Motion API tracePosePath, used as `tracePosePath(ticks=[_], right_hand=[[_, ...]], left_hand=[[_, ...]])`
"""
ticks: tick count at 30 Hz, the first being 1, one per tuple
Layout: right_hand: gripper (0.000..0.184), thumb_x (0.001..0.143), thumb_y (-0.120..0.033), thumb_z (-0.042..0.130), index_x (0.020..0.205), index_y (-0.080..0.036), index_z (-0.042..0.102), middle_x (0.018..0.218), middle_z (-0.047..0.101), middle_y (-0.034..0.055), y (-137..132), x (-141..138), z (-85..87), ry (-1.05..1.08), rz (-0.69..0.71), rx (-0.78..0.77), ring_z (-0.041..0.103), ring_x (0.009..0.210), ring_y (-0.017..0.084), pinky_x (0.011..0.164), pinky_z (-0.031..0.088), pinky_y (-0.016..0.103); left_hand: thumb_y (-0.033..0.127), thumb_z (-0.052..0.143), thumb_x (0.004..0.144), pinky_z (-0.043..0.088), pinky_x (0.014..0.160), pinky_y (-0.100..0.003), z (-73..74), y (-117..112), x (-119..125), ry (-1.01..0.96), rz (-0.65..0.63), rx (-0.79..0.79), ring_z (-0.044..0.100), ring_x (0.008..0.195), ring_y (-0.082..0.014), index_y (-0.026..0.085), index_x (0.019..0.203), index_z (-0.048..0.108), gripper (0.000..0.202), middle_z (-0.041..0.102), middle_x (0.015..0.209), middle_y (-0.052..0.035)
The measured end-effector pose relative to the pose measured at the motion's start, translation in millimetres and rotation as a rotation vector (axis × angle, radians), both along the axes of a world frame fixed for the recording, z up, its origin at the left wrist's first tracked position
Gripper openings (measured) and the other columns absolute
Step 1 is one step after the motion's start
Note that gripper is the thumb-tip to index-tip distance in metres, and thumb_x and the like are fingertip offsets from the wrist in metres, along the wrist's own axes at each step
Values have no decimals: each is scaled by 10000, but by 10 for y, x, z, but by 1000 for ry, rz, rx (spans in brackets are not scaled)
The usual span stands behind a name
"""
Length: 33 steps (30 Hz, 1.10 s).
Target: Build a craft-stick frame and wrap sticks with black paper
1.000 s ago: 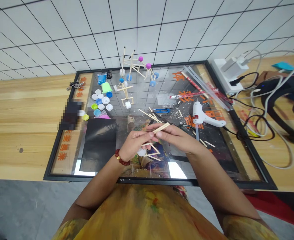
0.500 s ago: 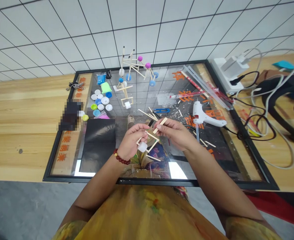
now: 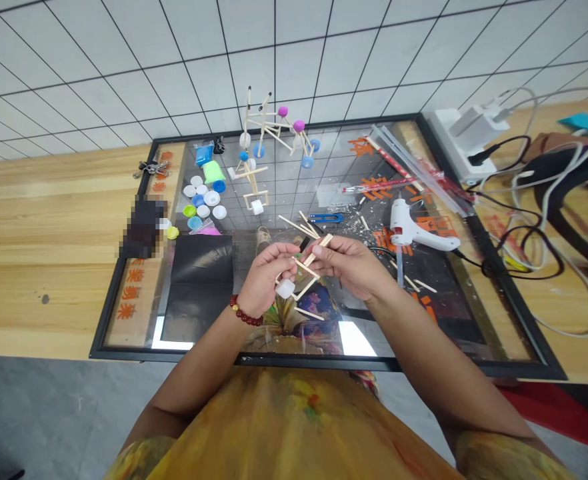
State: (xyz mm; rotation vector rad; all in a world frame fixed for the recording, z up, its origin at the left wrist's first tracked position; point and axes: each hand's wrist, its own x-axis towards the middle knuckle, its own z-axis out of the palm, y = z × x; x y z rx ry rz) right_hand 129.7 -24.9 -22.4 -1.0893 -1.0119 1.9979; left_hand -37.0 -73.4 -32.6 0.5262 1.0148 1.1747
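Between the fingertips of my left hand [image 3: 268, 279] is a small bent frame of thin wooden sticks [image 3: 307, 288], with a white block-like piece [image 3: 285, 288] at its lower left. My right hand [image 3: 347, 265] is closed on short wooden sticks [image 3: 319, 249], held slanting close to the frame's top stick. Whether the held sticks touch the frame, I cannot tell. A single loose stick [image 3: 309, 313] lies on the glass just below, and several more sticks [image 3: 299, 225] lie beyond my hands.
A white glue gun [image 3: 414, 230] stands at the right, its cord running to a power strip [image 3: 457, 143]. Farther back are stick models [image 3: 269, 127] with coloured caps. Bottle caps [image 3: 211, 199] and a black sheet [image 3: 200, 287] lie at left. A blue thread snipper [image 3: 327, 218] lies mid-table.
The view has shifted slightly. The sticks in my right hand sit a little closer to the frame, which has turned slightly. Both hands keep their hold.
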Motion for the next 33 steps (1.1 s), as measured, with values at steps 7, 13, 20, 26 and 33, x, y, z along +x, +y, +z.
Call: tracePosePath(ticks=[7, 13, 20, 26, 33], right_hand=[[366, 610, -470, 894, 763, -187, 719, 750, 753, 22, -2, -1, 3, -26, -7, 7, 684, 641, 122, 659, 571, 268], [386, 606, -492, 890, 779, -184, 734, 705, 746, 31, -14, -2, -46, -70, 34, 22, 693, 643, 146, 618, 559, 273], [416, 556, -491, 908, 765, -188, 714, 669, 724, 10, -26, -47, -68, -84, 18, 8, 660, 604, 128, 591, 537, 256], [374, 603, -483, 874, 723, -185, 684, 654, 672, -12, 72, 32, -58, -160, -84, 216, 562, 548, 93, 528, 467, 240], [366, 582, -402, 861, 733, -198, 598, 597, 638, -27, 50, 44, -119, -315, 83, 250, 592, 533, 125, 511, 482, 258]], left_hand=[[202, 717, 692, 359, 531, -200, -15, -11, 14, 16, 20, 22, 448, 528, -52, 165, 877, 679, 193, 537, 598, 51], [211, 705, 687, 368, 539, -198, -11, -17, 9, 68, 39, 39, 467, 537, -59, 166, 873, 677, 194, 539, 598, 52], [195, 663, 701, 380, 553, -196, 15, -21, 3, 207, 41, 99, 501, 566, -66, 172, 890, 678, 191, 603, 657, 36], [230, 666, 743, 370, 523, -197, 140, 55, -303, 468, -101, 79, 501, 543, -80, 159, 847, 692, 129, 621, 641, 11], [180, 577, 769, 418, 587, -222, 42, 153, -369, 754, -330, 164, 559, 609, -110, 165, 877, 685, 153, 663, 716, -1]])
